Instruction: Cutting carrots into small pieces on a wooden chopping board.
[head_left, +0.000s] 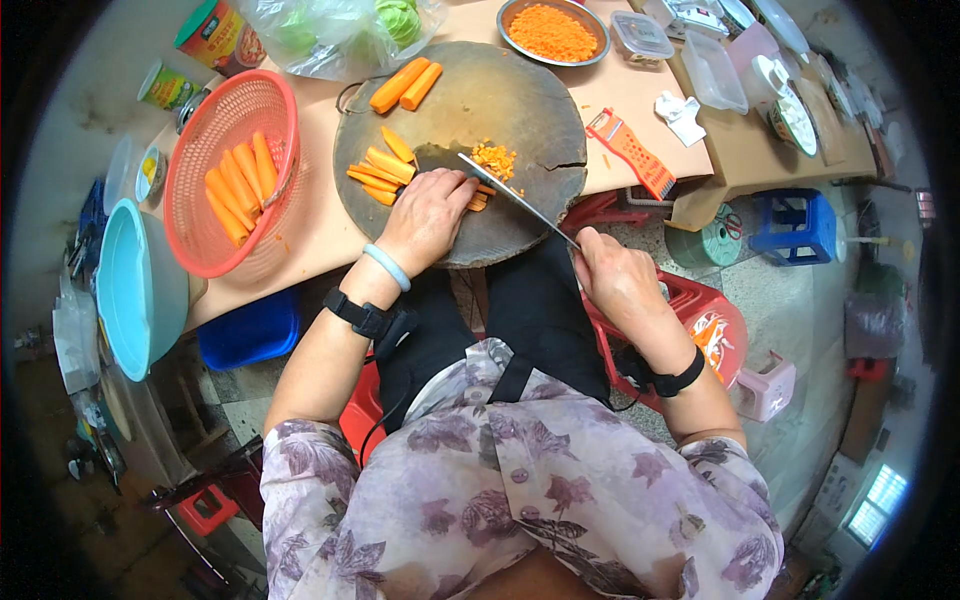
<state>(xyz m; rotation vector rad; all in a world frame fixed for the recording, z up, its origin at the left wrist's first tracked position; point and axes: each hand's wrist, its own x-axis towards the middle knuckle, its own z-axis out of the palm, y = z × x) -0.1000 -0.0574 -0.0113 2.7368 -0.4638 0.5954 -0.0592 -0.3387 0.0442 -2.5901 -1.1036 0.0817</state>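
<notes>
The right hand (612, 280) is clenching one knife (520, 201); the left hand (430, 210), fingers curled, is steadying carrot pieces (477, 203) on one board (530, 100), top centre. Two thick carrot lengths (400, 86) are lying above; one red basket (195, 145) is sitting upper left.

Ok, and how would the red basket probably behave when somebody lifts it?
The red basket is probably light for its size: its wall is full of holes. Its carrots lie in one loose pile, so they may slide if it tilts.
</notes>
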